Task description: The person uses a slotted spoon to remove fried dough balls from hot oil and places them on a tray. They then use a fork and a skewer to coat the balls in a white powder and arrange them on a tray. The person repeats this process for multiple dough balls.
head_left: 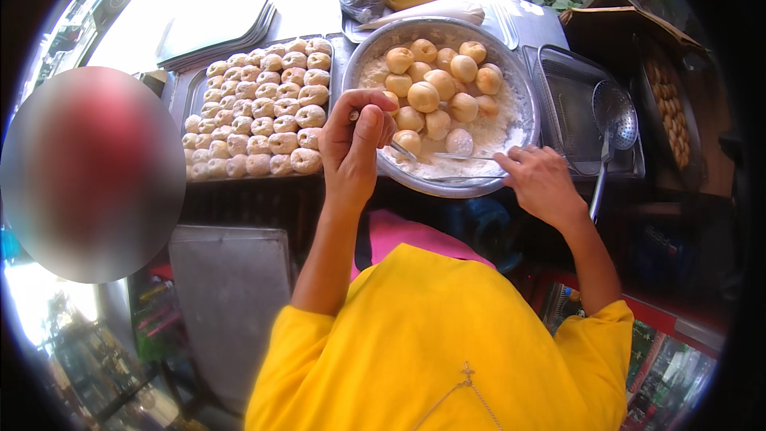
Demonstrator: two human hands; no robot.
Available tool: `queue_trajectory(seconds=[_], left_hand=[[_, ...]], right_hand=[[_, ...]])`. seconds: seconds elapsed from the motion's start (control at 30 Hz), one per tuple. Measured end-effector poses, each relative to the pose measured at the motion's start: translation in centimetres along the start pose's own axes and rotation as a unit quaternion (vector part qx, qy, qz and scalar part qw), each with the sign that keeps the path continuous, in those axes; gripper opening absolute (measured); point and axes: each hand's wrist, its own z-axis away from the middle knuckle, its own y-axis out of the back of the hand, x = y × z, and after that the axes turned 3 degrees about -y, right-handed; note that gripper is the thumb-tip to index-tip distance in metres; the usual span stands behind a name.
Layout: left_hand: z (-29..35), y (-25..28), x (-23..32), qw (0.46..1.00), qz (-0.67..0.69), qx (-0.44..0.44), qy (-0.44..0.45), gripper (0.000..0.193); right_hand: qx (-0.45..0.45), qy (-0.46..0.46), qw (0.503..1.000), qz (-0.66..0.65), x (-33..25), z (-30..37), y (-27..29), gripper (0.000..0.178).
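A wide metal basin (pixel 527 116) holds white powder and a heap of round golden buns (pixel 423 96). My left hand (pixel 358 132) is closed around a thin metal utensil (pixel 404 151), which points down into the basin's near left part beside a bun. At the near right rim, my right hand (pixel 545 183) grips another slim metal utensil (pixel 463 157) lying low over the powder. One powder-coated bun (pixel 459 141) sits just beyond its tip. The exact kind of both utensils is unclear. Left of the basin, a tray (pixel 194 96) carries rows of powdered buns with dents in them.
Behind the basin lie filled piping bags (pixel 435 12), and stacked flat trays (pixel 211 36) stand at the back left. A slotted skimmer (pixel 613 116) rests across a wire-lined tray (pixel 562 88) on the right. Farther right, an open box (pixel 630 28) stands near more small buns (pixel 670 112).
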Motion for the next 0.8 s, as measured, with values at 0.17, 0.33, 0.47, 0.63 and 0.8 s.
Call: queue_trajectory(seconds=[0.17, 0.33, 0.47, 0.63, 0.8], left_hand=[[-0.2, 0.1, 0.1, 1.0, -0.019, 0.006, 0.008, 0.02], [-0.3, 0.0, 0.2, 0.999, 0.005, 0.038, 0.008, 0.02], [-0.6, -0.1, -0.1, 1.0, 0.026, 0.0, 0.006, 0.02], [-0.6, 0.1, -0.4, 1.0, 0.014, 0.012, 0.021, 0.02], [-0.5, -0.9, -1.2, 1.0, -0.015, -0.003, 0.027, 0.02]], right_hand=[[0.025, -0.052, 0.998, -0.002, 1.2, 0.1, -1.5, 0.024], [0.095, -0.105, 0.99, 0.011, 1.1, 1.3, -2.5, 0.026], [0.032, -0.062, 0.996, -0.056, 0.2, 0.5, -2.8, 0.031], [0.031, -0.149, 0.988, -0.008, 0.0, 2.4, -0.6, 0.034], [0.057, -0.082, 0.992, 0.08, -2.2, 1.2, -2.9, 0.026]])
